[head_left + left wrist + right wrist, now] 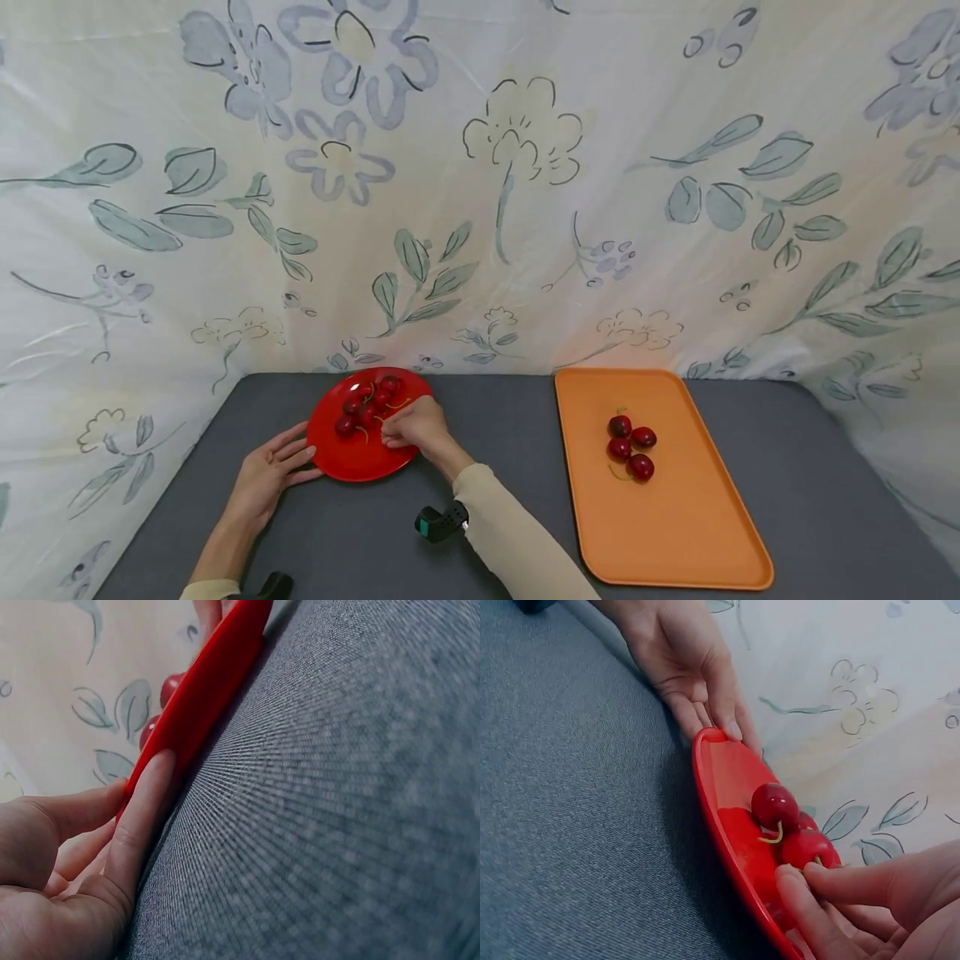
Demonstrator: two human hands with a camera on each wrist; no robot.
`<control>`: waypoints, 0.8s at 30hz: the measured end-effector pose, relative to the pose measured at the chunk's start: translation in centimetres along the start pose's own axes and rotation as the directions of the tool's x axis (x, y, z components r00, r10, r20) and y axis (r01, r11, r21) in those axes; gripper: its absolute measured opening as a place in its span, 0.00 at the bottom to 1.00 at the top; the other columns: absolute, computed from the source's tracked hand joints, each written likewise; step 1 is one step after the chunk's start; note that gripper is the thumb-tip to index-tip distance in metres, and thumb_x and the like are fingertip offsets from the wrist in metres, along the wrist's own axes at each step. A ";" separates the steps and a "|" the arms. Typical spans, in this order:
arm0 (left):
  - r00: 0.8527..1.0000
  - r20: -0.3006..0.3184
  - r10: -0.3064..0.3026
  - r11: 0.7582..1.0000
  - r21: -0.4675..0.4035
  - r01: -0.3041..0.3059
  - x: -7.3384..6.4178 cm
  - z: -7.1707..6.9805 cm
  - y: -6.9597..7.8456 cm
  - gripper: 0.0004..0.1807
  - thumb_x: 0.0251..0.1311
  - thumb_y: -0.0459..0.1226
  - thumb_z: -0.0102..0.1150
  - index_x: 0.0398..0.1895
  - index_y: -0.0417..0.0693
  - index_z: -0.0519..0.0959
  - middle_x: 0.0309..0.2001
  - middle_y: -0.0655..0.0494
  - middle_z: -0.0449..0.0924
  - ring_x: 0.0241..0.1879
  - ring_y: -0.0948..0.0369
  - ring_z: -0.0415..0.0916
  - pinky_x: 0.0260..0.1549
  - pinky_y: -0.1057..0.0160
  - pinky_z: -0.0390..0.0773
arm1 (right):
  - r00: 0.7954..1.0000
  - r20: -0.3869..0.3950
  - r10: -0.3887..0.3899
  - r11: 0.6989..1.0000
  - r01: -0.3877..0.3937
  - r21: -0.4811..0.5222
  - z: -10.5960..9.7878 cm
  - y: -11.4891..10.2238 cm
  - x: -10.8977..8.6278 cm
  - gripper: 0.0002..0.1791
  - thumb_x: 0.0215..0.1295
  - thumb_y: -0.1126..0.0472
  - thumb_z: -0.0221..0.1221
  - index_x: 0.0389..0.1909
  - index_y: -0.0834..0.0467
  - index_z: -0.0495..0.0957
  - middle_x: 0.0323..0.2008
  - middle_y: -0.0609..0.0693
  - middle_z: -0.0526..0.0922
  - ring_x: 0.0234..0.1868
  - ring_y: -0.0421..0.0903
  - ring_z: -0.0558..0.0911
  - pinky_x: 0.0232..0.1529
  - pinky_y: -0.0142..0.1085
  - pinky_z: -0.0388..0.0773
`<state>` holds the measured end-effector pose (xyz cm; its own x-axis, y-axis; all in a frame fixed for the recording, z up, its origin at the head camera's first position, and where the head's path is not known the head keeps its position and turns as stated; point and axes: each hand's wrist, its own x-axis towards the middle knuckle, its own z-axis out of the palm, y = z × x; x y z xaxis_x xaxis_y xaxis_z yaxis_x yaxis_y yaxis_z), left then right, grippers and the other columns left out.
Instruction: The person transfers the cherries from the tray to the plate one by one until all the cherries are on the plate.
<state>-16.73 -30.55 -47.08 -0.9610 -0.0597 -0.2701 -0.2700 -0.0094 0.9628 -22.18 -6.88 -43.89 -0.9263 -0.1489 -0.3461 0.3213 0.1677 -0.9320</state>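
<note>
A red plate [348, 464] carries several dark red cherries [366, 414] with green stems. My left hand [268, 477] holds the plate's left rim, thumb at the top edge and fingers below; the left wrist view shows this grip on the plate [206, 686] close up. Over the plate's right side is my right hand [417, 427]. In the right wrist view its thumb and forefinger pinch the stem of a cherry [808, 848] that sits among the others. Another cherry [773, 805] lies beside it, its stem curving down. The right hand's other fingers are partly hidden.
To the right lies an orange tray [675, 533] with several cherries [630, 448] grouped on it. A dark grey cloth [495, 433] covers the table. Behind it hangs a flower-patterned curtain [450, 167]. A black band [441, 522] is at the right wrist.
</note>
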 end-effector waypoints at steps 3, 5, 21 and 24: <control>1.000 0.000 0.000 1.000 0.002 0.000 0.0 0.0 0.0 0.37 0.68 0.33 0.58 0.76 0.37 0.53 0.51 0.57 0.80 0.44 0.66 0.82 0.45 0.57 0.84 | 0.998 -0.056 -0.004 0.999 0.002 -0.040 0.4 0.0 0.2 0.03 0.58 0.73 0.66 0.27 0.70 0.85 0.21 0.55 0.84 0.23 0.47 0.86 0.25 0.33 0.85; 1.000 0.000 -0.008 1.000 0.004 0.008 0.0 0.0 0.0 0.37 0.68 0.33 0.57 0.76 0.38 0.53 0.51 0.58 0.80 0.44 0.67 0.82 0.45 0.57 0.84 | 0.997 -0.073 -0.012 0.998 0.008 -0.056 0.5 0.0 0.2 0.03 0.57 0.73 0.66 0.26 0.70 0.85 0.21 0.55 0.84 0.22 0.47 0.86 0.24 0.33 0.85; 1.000 -0.016 -0.027 1.000 0.014 0.027 -0.1 0.0 0.0 0.35 0.70 0.32 0.54 0.76 0.39 0.53 0.56 0.52 0.77 0.45 0.68 0.82 0.46 0.57 0.84 | 0.983 -0.127 -0.133 0.977 0.108 -0.185 0.5 0.4 -0.1 0.04 0.59 0.72 0.65 0.26 0.68 0.87 0.17 0.52 0.83 0.18 0.42 0.84 0.21 0.30 0.83; 1.000 -0.017 -0.016 1.000 0.019 0.016 -0.1 0.0 0.0 0.35 0.69 0.33 0.55 0.76 0.39 0.53 0.55 0.53 0.77 0.45 0.68 0.81 0.46 0.57 0.84 | 0.971 -0.132 -0.200 0.955 0.163 -0.246 0.4 0.7 -0.3 0.06 0.59 0.72 0.64 0.25 0.67 0.87 0.16 0.50 0.82 0.16 0.41 0.82 0.19 0.28 0.81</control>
<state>-16.59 -30.53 -47.03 -0.9554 -0.0767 -0.2853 -0.2868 0.0085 0.9580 -21.67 -7.08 -44.45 -0.9896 -0.0492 -0.1354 0.1073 0.3758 -0.9205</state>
